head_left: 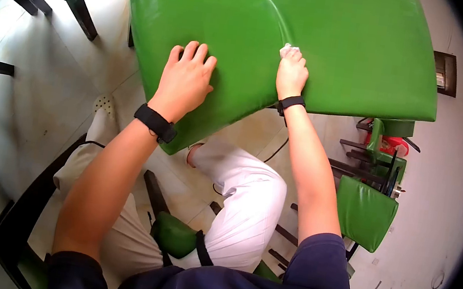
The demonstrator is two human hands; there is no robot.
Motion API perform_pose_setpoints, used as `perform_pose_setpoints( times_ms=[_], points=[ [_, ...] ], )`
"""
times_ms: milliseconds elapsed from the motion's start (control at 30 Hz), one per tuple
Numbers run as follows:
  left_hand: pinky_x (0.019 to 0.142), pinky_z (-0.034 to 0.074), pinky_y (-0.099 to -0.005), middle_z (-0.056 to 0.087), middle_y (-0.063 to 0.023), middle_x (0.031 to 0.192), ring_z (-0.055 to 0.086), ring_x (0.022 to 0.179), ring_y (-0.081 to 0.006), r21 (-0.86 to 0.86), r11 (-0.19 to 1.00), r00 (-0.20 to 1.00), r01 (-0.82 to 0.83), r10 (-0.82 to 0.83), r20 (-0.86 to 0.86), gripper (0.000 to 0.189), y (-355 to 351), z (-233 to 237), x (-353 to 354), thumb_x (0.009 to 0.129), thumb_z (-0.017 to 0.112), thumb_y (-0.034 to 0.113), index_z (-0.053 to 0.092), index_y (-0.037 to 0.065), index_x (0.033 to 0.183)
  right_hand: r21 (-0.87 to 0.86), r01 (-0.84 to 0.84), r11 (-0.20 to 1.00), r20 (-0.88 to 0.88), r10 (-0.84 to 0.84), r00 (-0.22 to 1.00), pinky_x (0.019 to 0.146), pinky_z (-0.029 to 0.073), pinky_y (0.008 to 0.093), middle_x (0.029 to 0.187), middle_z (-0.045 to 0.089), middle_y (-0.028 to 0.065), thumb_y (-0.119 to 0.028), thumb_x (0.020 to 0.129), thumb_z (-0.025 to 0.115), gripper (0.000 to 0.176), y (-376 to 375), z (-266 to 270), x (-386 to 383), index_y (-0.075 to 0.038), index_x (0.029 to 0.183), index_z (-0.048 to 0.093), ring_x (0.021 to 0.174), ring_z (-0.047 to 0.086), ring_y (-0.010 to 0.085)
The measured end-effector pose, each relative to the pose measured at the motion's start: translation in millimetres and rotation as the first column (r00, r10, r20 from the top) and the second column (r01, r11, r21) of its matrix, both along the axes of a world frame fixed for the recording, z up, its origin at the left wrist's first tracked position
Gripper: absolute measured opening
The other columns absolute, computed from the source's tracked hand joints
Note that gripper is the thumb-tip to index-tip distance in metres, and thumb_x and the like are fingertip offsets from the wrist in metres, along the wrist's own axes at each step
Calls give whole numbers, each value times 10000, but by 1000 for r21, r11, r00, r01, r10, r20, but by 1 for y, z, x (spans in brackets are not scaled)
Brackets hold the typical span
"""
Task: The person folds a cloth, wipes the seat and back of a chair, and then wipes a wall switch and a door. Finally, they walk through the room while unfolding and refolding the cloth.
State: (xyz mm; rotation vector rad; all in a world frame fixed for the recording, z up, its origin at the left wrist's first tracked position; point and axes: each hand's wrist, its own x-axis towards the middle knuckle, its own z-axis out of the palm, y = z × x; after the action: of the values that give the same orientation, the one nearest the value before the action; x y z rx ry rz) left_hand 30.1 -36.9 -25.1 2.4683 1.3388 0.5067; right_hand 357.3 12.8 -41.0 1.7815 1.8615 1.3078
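Our right hand [292, 75] clutches a white wad [287, 48]; our spread left hand [186, 83] could tip the chair [366, 54] by pressing its edge.

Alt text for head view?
A person's right-hand grip holds a white wad by the crease of a green padded chair; the left-hand grip spreads over the same chair. More green chairs stand around.

The green chair [251, 42] looked smooth, glossy and leather-like; the crumpled wad [289, 50], matt paper or cloth; the floor tiles [104, 63], smooth, faintly shiny.
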Motion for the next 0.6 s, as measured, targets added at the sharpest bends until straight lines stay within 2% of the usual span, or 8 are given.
perform_pose_setpoints(
  times_ms=[100, 167, 200, 333, 433, 500, 567, 600],
  points=[
    [1093, 372, -489, 554, -153, 1334, 465, 1333, -332, 10, 1000, 1000, 4, -4, -14, 508, -2, 1, 2, 797, 808, 260, 600, 51, 1210, -11, 51, 999, 26, -51, 998, 612, 559, 311, 890, 625, 42, -137, 897, 623, 86, -10, 9, -4, -82, 955, 655, 803, 643, 195],
    [1082, 382, -500, 561, -155, 1322, 474, 1320, -334, 17, 1000, 1000, -6, 6, -17, 473, -1, -2, 5, 811, 792, 256, 610, 48, 1196, -163, -69, 984, 21, 74, 997, 619, 555, 314, 895, 613, 38, -139, 886, 627, 84, -18, 44, 7, -98, 952, 659, 816, 638, 203],
    [1071, 391, -510, 567, -157, 1311, 483, 1307, -336, 23, 999, 999, -32, 33, -30, 439, 1, -1, 6, 826, 775, 252, 620, 45, 1181, -159, -34, 987, 69, 46, 997, 624, 559, 321, 900, 617, 41, -137, 878, 629, 93, -21, 67, 6, -110, 963, 658, 816, 643, 214],
    [1062, 401, -550, 576, -187, 1297, 490, 1302, -356, -77, 997, 998, -25, 20, -67, 389, 3, 9, 7, 844, 745, 244, 642, 24, 1148, -25, -38, 999, 140, 41, 989, 612, 583, 342, 936, 629, 63, -137, 893, 617, 135, -30, 201, 27, -127, 1023, 650, 829, 670, 226],
    [1083, 387, -552, 564, -206, 1327, 472, 1332, -371, 4, 1000, 999, -15, 15, -31, 397, 2, -1, 7, 850, 734, 232, 635, 9, 1163, 110, 12, 994, 233, -38, 972, 635, 612, 405, 1004, 627, 83, -129, 931, 584, 246, -38, 299, 56, -172, 1166, 642, 900, 673, 278],
    [1102, 377, -535, 550, -220, 1374, 450, 1368, -380, 5, 1000, 1000, 7, -7, -24, 405, 2, -3, 2, 859, 724, 223, 633, 7, 1189, 184, 159, 970, 156, -188, 970, 675, 607, 425, 1041, 613, 66, -169, 931, 606, 318, -41, 352, 78, -220, 1242, 639, 952, 659, 292],
    [1124, 365, -516, 533, -223, 1421, 434, 1395, -382, 12, 999, 999, 33, -33, 6, 416, 2, -2, -1, 864, 719, 220, 631, 15, 1215, 196, 17, 981, 40, -25, 999, 676, 604, 435, 1072, 610, 39, -183, 918, 636, 368, -49, 367, 99, -240, 1282, 616, 969, 653, 288],
    [1138, 357, -509, 518, -223, 1451, 425, 1408, -382, -23, 999, 999, 45, -45, -15, 425, 2, 0, -2, 871, 712, 220, 628, 27, 1240, 203, 13, 979, 85, -31, 996, 672, 605, 428, 1085, 610, 25, -181, 909, 649, 390, -55, 358, 100, -249, 1291, 609, 973, 653, 278]
  ],
)
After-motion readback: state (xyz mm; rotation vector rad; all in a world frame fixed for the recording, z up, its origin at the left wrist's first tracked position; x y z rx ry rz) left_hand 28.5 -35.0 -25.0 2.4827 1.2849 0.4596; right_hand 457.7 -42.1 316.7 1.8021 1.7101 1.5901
